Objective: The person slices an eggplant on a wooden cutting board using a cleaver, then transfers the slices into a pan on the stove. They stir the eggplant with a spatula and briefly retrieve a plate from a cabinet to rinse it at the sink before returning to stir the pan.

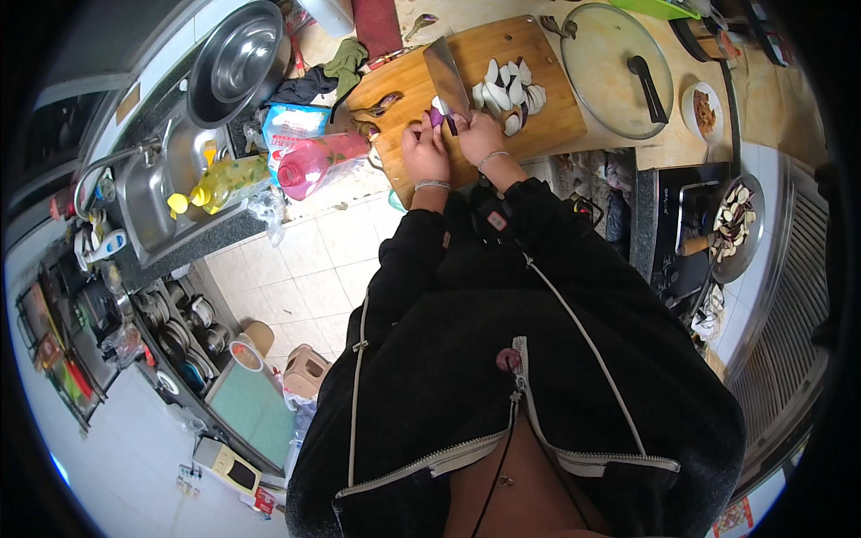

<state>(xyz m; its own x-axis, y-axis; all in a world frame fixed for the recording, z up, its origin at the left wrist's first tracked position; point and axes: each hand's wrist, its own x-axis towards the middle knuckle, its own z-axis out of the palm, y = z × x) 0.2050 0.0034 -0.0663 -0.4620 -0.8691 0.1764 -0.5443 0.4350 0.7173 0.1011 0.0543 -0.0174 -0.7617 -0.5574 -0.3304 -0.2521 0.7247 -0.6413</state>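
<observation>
On a wooden cutting board [551, 60], my right hand [479, 138] grips a cleaver [446, 74] whose wide blade points away from me. My left hand [426, 153] holds a piece of purple eggplant [436, 116] beside the blade, its fingertips on the purple skin. To the right of the cleaver lies a pile of white-fleshed eggplant slices [501, 87]. Cut eggplant stem ends [387, 103] rest at the board's left side. The cleaver's handle is mostly hidden in my right hand.
A glass lid [609, 54] lies right of the board, near a small bowl of brown food [703, 111]. Farther right, a wok [730, 259] with eggplant pieces sits at the stove [693, 202]. Pink [303, 168] and yellow bottles [235, 181], a sink [144, 202] and a metal basin [235, 60] stand left.
</observation>
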